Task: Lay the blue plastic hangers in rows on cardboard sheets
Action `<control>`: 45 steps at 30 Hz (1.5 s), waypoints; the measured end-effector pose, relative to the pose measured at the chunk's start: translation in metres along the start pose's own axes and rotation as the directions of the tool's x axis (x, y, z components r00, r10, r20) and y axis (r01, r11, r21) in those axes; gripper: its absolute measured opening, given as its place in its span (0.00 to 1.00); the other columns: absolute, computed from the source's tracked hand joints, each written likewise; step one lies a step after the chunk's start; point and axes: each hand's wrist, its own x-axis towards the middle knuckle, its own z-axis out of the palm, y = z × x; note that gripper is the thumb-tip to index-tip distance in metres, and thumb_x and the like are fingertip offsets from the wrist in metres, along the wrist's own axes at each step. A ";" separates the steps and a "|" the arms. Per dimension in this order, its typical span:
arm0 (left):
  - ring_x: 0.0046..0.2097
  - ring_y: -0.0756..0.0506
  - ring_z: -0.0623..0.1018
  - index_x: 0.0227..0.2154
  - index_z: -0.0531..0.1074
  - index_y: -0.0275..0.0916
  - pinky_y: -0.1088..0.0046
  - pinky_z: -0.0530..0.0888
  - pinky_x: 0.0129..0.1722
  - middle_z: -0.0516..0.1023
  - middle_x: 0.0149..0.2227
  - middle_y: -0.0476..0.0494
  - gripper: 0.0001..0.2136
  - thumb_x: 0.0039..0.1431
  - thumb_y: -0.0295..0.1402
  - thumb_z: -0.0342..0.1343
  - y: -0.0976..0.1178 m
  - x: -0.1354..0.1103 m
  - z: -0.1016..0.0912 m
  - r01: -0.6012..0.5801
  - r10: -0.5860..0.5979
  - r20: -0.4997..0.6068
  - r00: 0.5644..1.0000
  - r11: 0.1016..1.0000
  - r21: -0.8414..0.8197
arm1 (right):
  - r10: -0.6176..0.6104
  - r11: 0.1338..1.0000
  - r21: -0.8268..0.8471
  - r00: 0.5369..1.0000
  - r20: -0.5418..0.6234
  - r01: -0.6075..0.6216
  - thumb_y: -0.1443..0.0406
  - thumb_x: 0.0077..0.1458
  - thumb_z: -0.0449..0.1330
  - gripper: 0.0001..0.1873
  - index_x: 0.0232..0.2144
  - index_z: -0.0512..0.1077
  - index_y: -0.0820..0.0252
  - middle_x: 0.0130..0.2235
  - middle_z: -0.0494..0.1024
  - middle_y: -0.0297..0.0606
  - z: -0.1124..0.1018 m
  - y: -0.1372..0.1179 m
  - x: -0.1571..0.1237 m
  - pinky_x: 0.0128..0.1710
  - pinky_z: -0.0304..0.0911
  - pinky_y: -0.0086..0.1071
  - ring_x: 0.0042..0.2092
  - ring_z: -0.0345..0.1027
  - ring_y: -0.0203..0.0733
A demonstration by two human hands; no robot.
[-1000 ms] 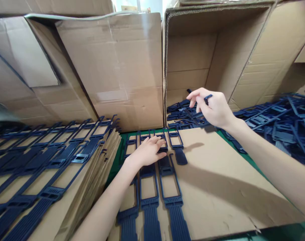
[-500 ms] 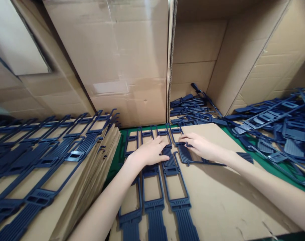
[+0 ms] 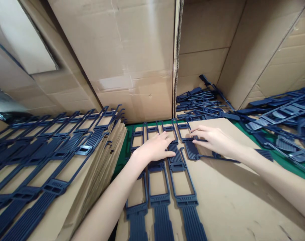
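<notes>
My left hand (image 3: 156,147) lies flat with its fingers spread over the upper parts of the dark blue plastic frames. Under and beside it is a long frame with a ribbed panel (image 3: 182,180), in line with others to its left. My right hand (image 3: 212,140) is over another blue plastic frame (image 3: 192,150), fingers stretched and apart near its ribbed panel. That frame has a section angled off to the right beneath my right wrist. All these pieces rest on a cardboard sheet (image 3: 230,197); my hands hide parts of them.
At left, a stack of cardboard sheets (image 3: 92,190) carries a row of similar blue frames (image 3: 54,185). Loose blue parts are heaped at right (image 3: 288,124) and inside an open cardboard box (image 3: 205,40). A tall cardboard panel (image 3: 132,57) stands behind. Green surface (image 3: 121,157) shows between.
The view has shifted slightly, so the scene sits further right. My right hand's fingers are more spread above the ribbed panel. My left hand stays on the frames.
</notes>
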 end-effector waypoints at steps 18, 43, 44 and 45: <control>0.43 0.44 0.77 0.54 0.66 0.39 0.68 0.71 0.46 0.78 0.41 0.40 0.18 0.63 0.38 0.53 0.078 -0.020 -0.027 -0.316 0.139 -0.284 0.949 0.485 -0.816 | 0.316 0.867 0.423 0.947 -0.060 -0.263 0.51 0.62 0.49 0.20 0.41 0.71 0.59 0.24 0.76 0.34 -0.085 -0.042 -0.002 0.22 0.53 0.28 0.20 0.62 0.34; 0.29 0.49 0.80 0.34 0.74 0.34 0.74 0.78 0.34 0.78 0.27 0.47 0.08 0.61 0.35 0.56 0.069 -0.020 -0.041 -0.348 -0.125 -0.398 0.909 0.301 -0.888 | 0.043 0.336 0.894 0.953 0.300 -0.297 0.42 0.59 0.44 0.34 0.48 0.72 0.63 0.36 0.78 0.44 -0.100 -0.054 -0.011 0.21 0.60 0.27 0.28 0.67 0.36; 0.29 0.49 0.80 0.34 0.74 0.34 0.74 0.78 0.34 0.78 0.27 0.46 0.08 0.61 0.35 0.56 0.068 -0.020 -0.041 -0.350 -0.135 -0.408 0.903 0.317 -0.881 | 0.013 0.290 0.897 0.938 0.346 -0.334 0.41 0.59 0.43 0.36 0.47 0.72 0.63 0.36 0.78 0.44 -0.096 -0.051 -0.010 0.21 0.60 0.27 0.27 0.67 0.36; 0.30 0.49 0.80 0.34 0.73 0.34 0.74 0.78 0.35 0.79 0.28 0.46 0.08 0.61 0.35 0.56 0.068 -0.020 -0.042 -0.352 -0.145 -0.416 0.898 0.329 -0.876 | -0.008 0.248 0.898 0.926 0.378 -0.364 0.40 0.59 0.41 0.38 0.46 0.73 0.63 0.36 0.78 0.44 -0.093 -0.048 -0.009 0.21 0.59 0.27 0.27 0.66 0.36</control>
